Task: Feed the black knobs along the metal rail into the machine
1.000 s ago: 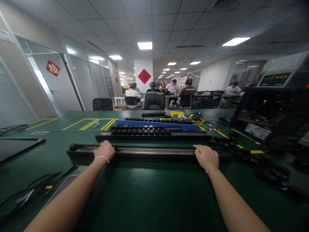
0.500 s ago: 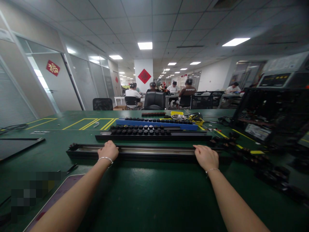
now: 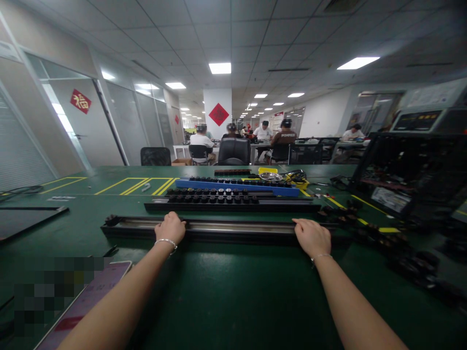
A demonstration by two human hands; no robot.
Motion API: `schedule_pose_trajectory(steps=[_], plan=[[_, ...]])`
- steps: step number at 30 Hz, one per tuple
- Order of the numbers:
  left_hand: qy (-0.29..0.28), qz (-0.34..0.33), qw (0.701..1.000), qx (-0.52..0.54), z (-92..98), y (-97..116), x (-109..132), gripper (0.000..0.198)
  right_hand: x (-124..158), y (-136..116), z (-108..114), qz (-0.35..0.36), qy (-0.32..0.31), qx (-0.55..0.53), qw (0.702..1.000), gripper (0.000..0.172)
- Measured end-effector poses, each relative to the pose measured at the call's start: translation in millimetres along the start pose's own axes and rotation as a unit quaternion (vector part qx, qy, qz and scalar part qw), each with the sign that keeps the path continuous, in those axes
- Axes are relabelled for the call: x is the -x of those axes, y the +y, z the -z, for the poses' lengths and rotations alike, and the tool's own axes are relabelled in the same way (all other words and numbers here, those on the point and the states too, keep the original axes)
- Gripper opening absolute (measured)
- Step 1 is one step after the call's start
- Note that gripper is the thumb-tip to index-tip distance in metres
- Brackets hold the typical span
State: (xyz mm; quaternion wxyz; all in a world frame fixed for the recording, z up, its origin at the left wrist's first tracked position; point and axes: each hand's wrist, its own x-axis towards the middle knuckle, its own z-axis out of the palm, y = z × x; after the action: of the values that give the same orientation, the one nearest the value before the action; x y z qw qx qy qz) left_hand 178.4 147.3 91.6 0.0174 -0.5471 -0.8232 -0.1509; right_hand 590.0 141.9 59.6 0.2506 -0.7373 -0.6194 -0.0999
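Note:
A long black rail [image 3: 233, 233] with a bare metal channel along its top lies crosswise on the green table. Toward its left part, my left hand [image 3: 170, 227] is closed over the rail, fingers curled across the top. My right hand [image 3: 314, 236] grips the same rail near its right part, the index finger stretched along it and the thumb side hidden. A small dark block [image 3: 112, 220] sits at the rail's left end. Just behind lies a second black rail [image 3: 284, 207] carrying rows of small black round parts [image 3: 211, 198].
Farther back are a blue rail [image 3: 280, 190], a metal dish [image 3: 269, 176] and cables. An open computer case [image 3: 386, 170] stands at the right, with dark parts [image 3: 412, 257] before it. A purple-covered board [image 3: 91, 291] lies front left. People sit at tables beyond.
My left hand has slid a little to the right along the rail, uncovering more of the purple-covered board. My right hand stays where it was.

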Motion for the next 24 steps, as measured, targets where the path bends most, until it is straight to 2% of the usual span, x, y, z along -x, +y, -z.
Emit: schedule_pose_trajectory(steps=[24], plan=[[0.014,-0.019,0.998,0.061,-10.2,22,15,0.036,1,-2,2,-0.006,-0.003,0.005,1.0,0.041]])
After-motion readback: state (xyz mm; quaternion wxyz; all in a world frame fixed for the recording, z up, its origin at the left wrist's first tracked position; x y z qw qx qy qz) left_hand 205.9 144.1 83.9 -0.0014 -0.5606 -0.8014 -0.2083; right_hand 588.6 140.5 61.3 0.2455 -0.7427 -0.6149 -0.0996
